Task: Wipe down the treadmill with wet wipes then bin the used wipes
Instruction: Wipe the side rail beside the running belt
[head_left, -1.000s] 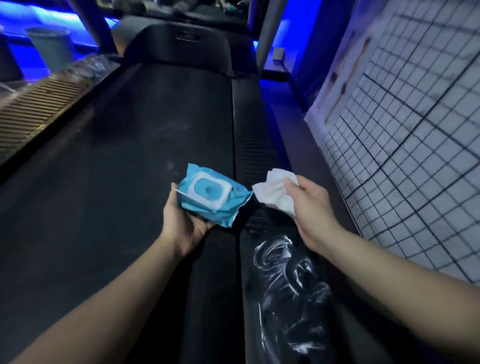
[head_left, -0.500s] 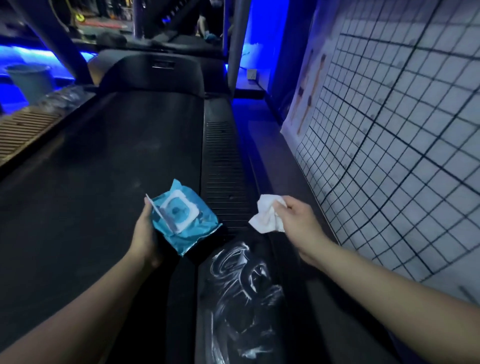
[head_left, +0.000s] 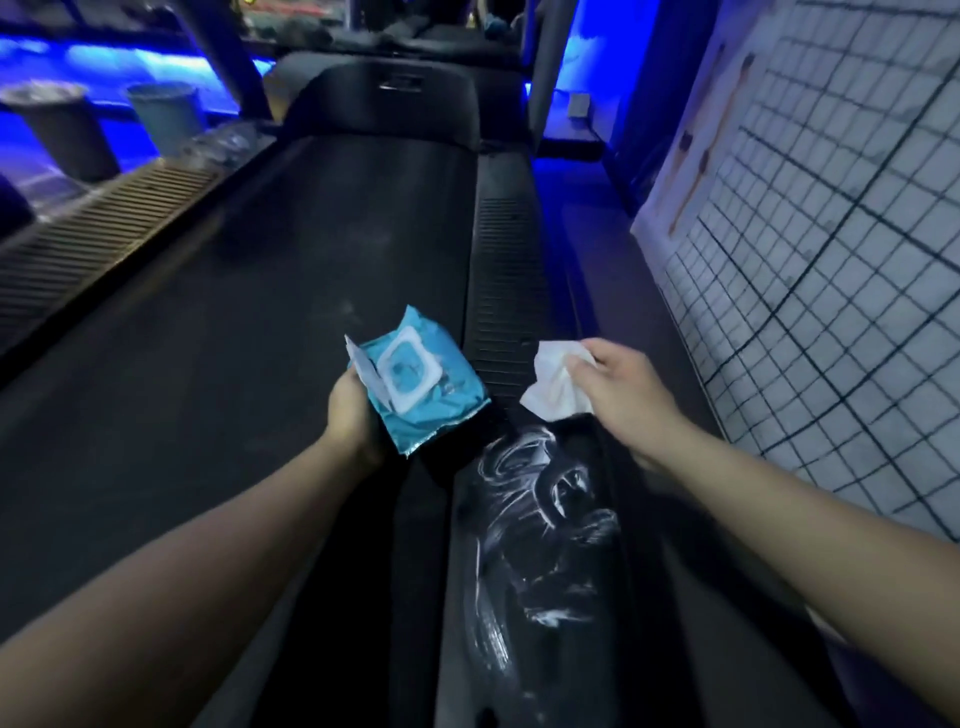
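Wipe out, pack open, low over the treadmill (head_left: 270, 322).

Head view: gripping the blue pack (head_left: 431, 395) from beneath in the left hand (head_left: 353, 410), flap peeled up, likely to keep the next sheet within reach. Pinching a crumpled wipe (head_left: 558, 387) in the right hand (head_left: 623, 395), just above the right rail (head_left: 524, 525) and clear of it, beside shiny wet streaks; probably poised for another pass up the ribbed stretch ahead. Two bins (head_left: 161, 119) well apart at far left, waiting for the used wipe.
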